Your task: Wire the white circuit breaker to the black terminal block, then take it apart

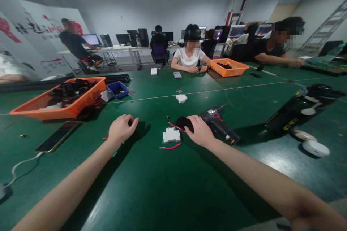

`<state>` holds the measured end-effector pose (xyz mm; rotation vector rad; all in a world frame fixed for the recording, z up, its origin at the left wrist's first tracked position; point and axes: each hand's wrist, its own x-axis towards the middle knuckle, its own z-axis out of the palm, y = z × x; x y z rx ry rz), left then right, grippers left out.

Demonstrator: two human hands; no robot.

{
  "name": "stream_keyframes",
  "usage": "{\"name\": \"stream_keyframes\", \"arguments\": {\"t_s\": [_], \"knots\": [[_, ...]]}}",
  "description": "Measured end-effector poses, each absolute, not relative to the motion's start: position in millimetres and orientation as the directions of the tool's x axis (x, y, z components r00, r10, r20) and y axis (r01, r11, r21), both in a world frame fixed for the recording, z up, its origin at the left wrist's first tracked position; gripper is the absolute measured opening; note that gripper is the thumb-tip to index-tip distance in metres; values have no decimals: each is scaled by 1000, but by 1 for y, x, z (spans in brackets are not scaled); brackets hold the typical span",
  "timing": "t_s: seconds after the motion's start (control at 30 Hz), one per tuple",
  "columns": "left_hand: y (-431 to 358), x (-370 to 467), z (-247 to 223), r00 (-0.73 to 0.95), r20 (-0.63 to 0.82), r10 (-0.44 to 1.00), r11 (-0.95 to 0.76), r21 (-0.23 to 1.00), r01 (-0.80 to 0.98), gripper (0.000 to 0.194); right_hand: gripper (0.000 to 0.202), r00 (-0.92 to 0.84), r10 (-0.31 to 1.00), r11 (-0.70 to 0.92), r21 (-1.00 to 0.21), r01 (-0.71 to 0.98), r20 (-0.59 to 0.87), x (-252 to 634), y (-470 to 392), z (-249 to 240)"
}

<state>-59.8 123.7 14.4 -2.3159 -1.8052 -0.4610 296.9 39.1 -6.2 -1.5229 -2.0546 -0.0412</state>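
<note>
My left hand (122,129) is curled closed above the green table, its thumb toward the right. A dark spot shows between thumb and fingers, but I cannot make out what is there. Past its wrist peek a red wire tip (105,138) and a pale, green-edged piece (117,150), mostly hidden. My right hand (200,131) has its fingers wrapped over a black part (184,123), next to a red wire (175,126). Left of it lie a white circuit breaker (171,135), a short red cable with a metal lug (172,147) and a small screw (167,117).
A power drill (217,121) lies just beyond my right hand. Farther right are a black bottle (295,110) and a white case (316,148). On the left are an orange basket (62,112), a blue bin (118,90) and a phone (58,137). A person (191,54) sits opposite.
</note>
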Motion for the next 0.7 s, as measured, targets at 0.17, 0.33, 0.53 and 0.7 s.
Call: {"name": "stream_keyframes", "arguments": {"t_s": [0.17,0.33,0.53,0.7], "knots": [[121,-58,15,250,369,895,-257,-29,966,42,34,-183,872,349,-314,883,455,298,38,-6],[123,-59,14,267,356,896,-269,-43,962,34,34,-183,875,344,-311,886,449,297,38,-6],[124,-58,17,293,357,887,-294,-52,954,38,36,-179,874,338,-301,892,451,297,38,-7],[125,-63,42,388,432,814,-398,-72,914,32,37,-180,874,336,-293,895,452,296,38,-7]]}}
